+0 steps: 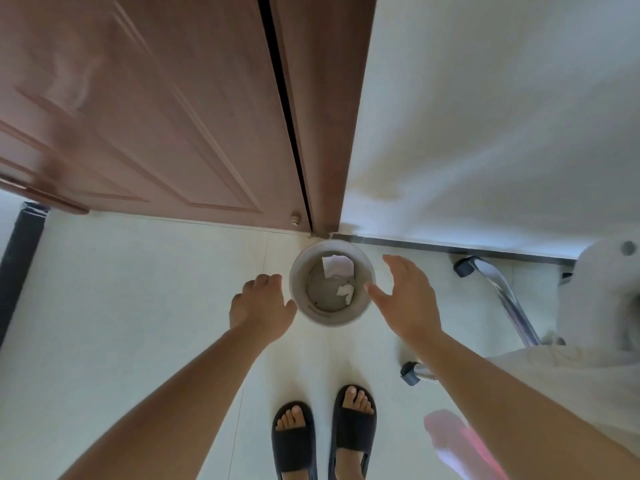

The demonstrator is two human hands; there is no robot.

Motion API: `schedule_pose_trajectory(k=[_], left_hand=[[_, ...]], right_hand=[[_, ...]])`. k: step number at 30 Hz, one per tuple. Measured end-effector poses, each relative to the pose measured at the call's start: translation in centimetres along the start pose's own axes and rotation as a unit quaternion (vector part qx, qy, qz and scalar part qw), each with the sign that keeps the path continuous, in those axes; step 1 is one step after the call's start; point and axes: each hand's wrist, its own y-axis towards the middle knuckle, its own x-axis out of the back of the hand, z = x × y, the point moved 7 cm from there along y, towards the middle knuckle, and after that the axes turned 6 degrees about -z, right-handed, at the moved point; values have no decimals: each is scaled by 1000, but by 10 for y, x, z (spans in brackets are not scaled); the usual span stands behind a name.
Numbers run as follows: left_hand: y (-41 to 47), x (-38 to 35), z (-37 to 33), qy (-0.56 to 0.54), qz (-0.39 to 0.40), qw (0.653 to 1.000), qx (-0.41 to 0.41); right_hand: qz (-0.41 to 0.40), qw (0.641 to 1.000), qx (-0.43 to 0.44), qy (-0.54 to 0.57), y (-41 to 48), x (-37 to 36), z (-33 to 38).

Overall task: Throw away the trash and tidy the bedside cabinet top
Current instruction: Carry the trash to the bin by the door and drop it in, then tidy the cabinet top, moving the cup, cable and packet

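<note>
Both arms are bare from the frame's lower edge up to the wrists, with no sleeves, watch, bracelet or rings to be seen on them. The left hand (261, 308) and right hand (407, 299) are bare too, without gloves. At the bottom of the view, two feet wear dark slides: the left slide (294, 441) and right slide (353, 434) each have one broad, plain strap across the foot, open at the front so the toes show, and a thick rounded sole. The slides look navy or black; no markings can be made out on them. No other clothing shows clearly.
</note>
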Motion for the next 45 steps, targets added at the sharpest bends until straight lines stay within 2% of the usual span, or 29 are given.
schedule_pose_trajectory(k=[3,9,14,19,26,33,38,45], left_hand=[[-24,65,-16,49,-89,992,-78],[-91,216,-52,-22,-230,961,-149],[-161,315,-67,-51,-298,934,-191],[-228,377,-69,-54,-348,906,-234],[-328,421,-93,-31,-383,856,-345],[-447,455,-195,-68,-425,760,-486],[-564,422,-290,-92,-395,676,-615],[-741,325,-407,-98,-329,594,-727]], right_hand=[[-38,997,49,-46,-8,49,22],[-135,981,118,-76,-42,170,86],[-211,964,128,-101,-89,265,136],[-294,943,113,-103,-156,353,171],[-412,906,44,-82,-278,439,171],[-482,869,-63,-90,-406,518,103],[-543,814,-154,-136,-522,567,30],[-585,749,-266,-162,-714,603,-78]])
